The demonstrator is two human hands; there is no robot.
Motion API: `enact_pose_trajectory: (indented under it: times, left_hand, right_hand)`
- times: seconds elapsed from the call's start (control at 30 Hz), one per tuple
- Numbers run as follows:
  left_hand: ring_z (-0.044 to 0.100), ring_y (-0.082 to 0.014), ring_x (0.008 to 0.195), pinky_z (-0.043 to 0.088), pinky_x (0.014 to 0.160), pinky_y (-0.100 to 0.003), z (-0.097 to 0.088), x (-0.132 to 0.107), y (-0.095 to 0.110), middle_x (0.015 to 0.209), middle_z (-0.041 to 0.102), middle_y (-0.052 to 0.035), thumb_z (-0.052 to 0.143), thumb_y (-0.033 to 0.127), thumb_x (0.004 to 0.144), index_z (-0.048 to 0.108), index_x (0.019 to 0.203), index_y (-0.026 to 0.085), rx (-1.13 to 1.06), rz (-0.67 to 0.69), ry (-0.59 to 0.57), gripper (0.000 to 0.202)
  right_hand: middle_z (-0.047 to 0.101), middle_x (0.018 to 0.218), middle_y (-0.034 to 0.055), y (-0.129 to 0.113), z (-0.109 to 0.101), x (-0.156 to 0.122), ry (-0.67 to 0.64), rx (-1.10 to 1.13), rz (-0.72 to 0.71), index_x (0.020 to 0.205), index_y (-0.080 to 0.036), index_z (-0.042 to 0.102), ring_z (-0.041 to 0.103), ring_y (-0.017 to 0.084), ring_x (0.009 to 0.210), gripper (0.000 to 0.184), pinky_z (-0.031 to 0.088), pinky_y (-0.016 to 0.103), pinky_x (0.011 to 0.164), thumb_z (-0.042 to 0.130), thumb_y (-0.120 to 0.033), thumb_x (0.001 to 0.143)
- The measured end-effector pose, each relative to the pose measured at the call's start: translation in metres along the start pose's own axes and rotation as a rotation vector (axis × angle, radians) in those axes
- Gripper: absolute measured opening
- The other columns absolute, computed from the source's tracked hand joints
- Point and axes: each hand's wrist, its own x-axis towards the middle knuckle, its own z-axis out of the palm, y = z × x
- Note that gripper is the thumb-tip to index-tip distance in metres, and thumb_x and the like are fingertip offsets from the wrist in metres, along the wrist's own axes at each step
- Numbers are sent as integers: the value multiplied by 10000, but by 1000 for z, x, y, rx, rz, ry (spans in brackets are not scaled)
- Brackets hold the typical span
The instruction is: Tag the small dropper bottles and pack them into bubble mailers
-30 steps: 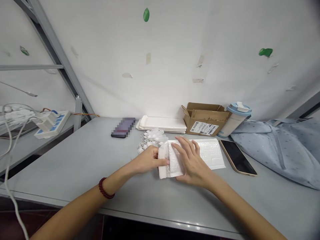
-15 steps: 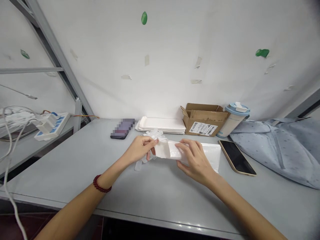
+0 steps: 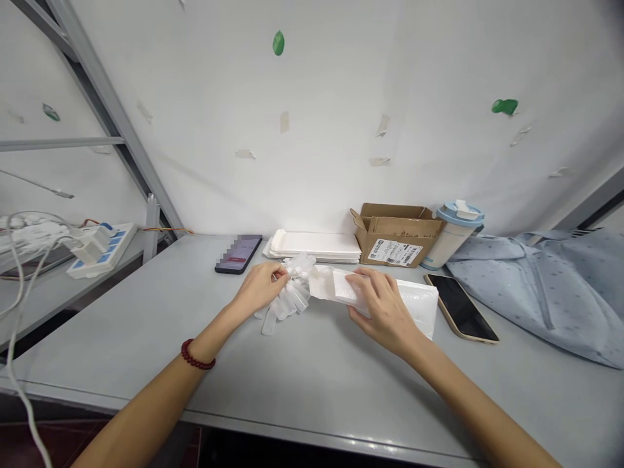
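My right hand (image 3: 383,305) is closed around a white padded bubble mailer (image 3: 420,304), fingers across its top and thumb below. The mailer is raised at a tilt above the table, its flap end pointing left. My left hand (image 3: 263,286) is in a pinch at the left side of a fanned pile of clear, frosted strips (image 3: 291,296). Whatever lies between its thumb and forefinger is too small to make out. The mailer's flap (image 3: 322,281) stands apart from the left hand, near the pile's right side.
Behind the strips lies a stack of white mailers (image 3: 316,244). Beside it are a cardboard box (image 3: 397,237) and a blue-lidded cup (image 3: 451,237). One phone (image 3: 238,253) is at left, another phone (image 3: 461,309) at right by a blue cloth bag (image 3: 531,292). A power strip (image 3: 104,250) sits far left.
My left hand has let go of the mailer's flap and moved left to the strips. The right hand still holds the mailer, now shifted slightly to the right.
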Motion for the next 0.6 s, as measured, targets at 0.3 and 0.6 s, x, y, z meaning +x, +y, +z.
enact_pose_trajectory:
  times: [0.3, 0.6]
  left_hand:
    - [585, -183, 669, 409, 584, -260, 4, 1, -4, 811, 667, -47, 523, 479, 738, 611, 803, 176, 7, -135, 66, 322]
    - [568, -201, 743, 409, 651, -281, 7, 1, 0, 832, 672, -51, 524, 428, 739, 635, 758, 173, 2, -134, 47, 279]
  right_hand:
    - [470, 1158, 164, -1, -1, 0, -21, 7, 19, 1151, -175, 398, 452, 277, 1082, 410, 343, 432, 871, 501, -122, 758]
    - [474, 1148, 159, -1, 0, 0, -32, -3, 11, 1142, -163, 407, 452, 272, 1066, 412, 341, 420, 865, 506, -104, 746]
